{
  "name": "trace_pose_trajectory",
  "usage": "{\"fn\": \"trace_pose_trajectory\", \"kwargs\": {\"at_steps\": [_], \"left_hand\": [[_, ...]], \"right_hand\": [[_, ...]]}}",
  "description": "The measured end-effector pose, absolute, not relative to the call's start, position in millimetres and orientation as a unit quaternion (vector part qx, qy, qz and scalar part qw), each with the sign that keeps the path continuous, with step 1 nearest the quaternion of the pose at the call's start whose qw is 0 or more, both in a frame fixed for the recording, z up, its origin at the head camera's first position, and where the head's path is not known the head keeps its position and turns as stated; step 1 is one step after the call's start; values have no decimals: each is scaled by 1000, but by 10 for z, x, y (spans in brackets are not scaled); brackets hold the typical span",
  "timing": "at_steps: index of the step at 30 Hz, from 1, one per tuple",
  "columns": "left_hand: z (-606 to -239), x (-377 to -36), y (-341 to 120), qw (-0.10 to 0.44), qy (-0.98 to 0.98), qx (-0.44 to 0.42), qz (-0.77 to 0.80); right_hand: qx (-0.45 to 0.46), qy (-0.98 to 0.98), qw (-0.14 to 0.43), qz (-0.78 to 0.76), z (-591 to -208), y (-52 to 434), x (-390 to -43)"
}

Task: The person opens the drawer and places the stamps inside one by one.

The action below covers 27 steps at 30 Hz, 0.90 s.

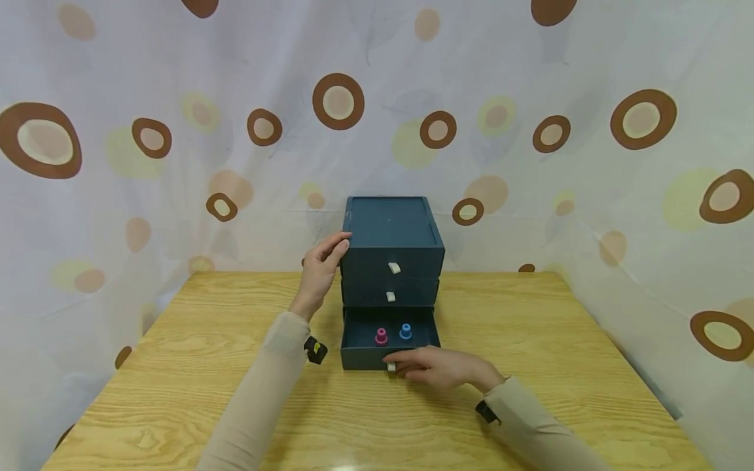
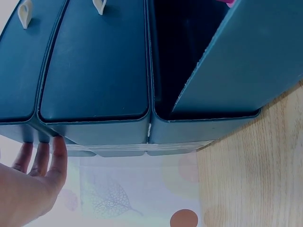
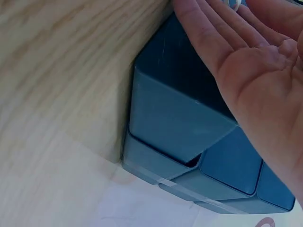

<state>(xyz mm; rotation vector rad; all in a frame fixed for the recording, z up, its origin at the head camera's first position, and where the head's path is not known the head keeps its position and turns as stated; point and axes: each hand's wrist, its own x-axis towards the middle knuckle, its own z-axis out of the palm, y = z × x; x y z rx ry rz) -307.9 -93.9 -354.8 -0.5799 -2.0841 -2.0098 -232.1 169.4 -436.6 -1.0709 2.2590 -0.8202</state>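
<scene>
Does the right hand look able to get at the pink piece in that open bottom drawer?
Probably yes: the bottom drawer is pulled out, the pink piece lies uncovered, and the right hand rests at the drawer's front edge.

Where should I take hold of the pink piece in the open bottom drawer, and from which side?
Pinch the narrow top knob of the pink piece from straight above. It stands upright beside the blue piece, and the drawer's walls block the sides while the open top is free.
</scene>
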Motion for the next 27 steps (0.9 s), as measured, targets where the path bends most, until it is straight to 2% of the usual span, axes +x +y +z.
{"fn": "trace_pose_trajectory", "kwargs": {"at_steps": [4, 13, 27], "left_hand": [[-3543, -3077, -936, 93, -705, -196, -676], [-3550, -3081, -937, 91, -709, -189, -673], [-3536, -3062, -930, 94, -715, -186, -668]], "right_hand": [[-391, 835, 240, -304, -4378, 1676, -2331], [-347, 856, 165, -345, -4440, 1617, -2362], [-300, 877, 106, -359, -4474, 1505, -2362]]}}
